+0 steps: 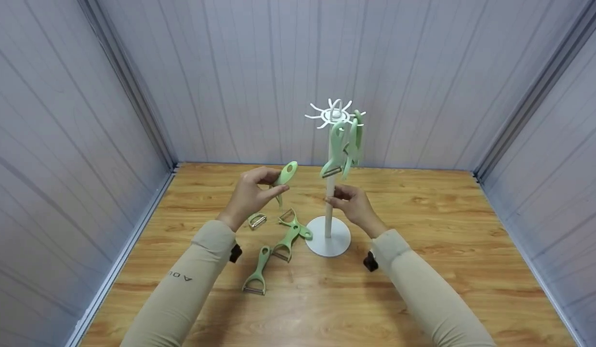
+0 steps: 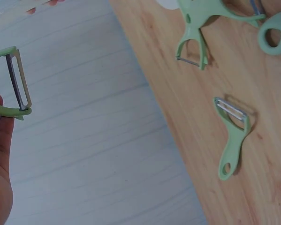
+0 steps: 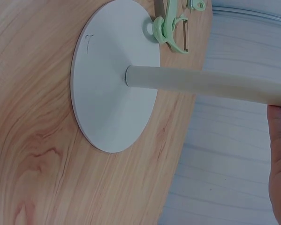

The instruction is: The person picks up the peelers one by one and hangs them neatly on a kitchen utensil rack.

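My left hand (image 1: pixel 252 193) pinches a green Y-shaped peeler (image 1: pixel 288 172) between thumb and fingers, its holed handle end pointing up. In the left wrist view, the blade end of this peeler (image 2: pixel 11 112) shows beside the fingers. My right hand (image 1: pixel 354 206) grips the pole of a white stand (image 1: pixel 328 224) with thumb and fingertips. Up on the stand, a ring of hooks (image 1: pixel 322 115) carries green peelers on its front and right side; one hanging peeler (image 1: pixel 336 144) faces front, and others overlap to its right.
On the wooden table (image 1: pixel 423 289), a peeler (image 1: pixel 260 265) lies at the front left. Two more peelers (image 1: pixel 289 236) overlap beside the stand's round base (image 1: pixel 338 246). Another peeler's head (image 1: pixel 257 220) shows by the left wrist. Pale panel walls (image 1: pixel 240 72) enclose the back and sides.
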Demonstrator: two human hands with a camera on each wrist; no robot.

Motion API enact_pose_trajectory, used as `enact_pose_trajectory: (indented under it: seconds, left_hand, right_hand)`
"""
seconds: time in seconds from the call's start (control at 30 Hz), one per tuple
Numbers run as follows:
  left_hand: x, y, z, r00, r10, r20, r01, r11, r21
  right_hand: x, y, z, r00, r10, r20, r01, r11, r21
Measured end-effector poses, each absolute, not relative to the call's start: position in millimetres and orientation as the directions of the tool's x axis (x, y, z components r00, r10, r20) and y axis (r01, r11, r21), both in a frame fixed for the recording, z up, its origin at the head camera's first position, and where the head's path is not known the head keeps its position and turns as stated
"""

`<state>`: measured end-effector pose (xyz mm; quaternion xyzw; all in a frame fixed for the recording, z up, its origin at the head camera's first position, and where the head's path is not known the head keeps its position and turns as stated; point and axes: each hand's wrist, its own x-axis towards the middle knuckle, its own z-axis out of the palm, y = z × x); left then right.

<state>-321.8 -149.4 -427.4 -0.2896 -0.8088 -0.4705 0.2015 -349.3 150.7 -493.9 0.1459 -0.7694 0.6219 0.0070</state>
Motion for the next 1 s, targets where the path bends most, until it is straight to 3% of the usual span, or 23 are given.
enact_pose_trajectory:
  seconds: [1.0]
  left_hand:
    - [-320.5, -123.4, -351.0, -0.661, 0.287, 0.694, 0.750, 0.286, 0.596]
  right_hand:
    - [-349.3, 151.6, -495.9, -0.948, -0.233, 0.215, -0.255, 0.159, -0.954]
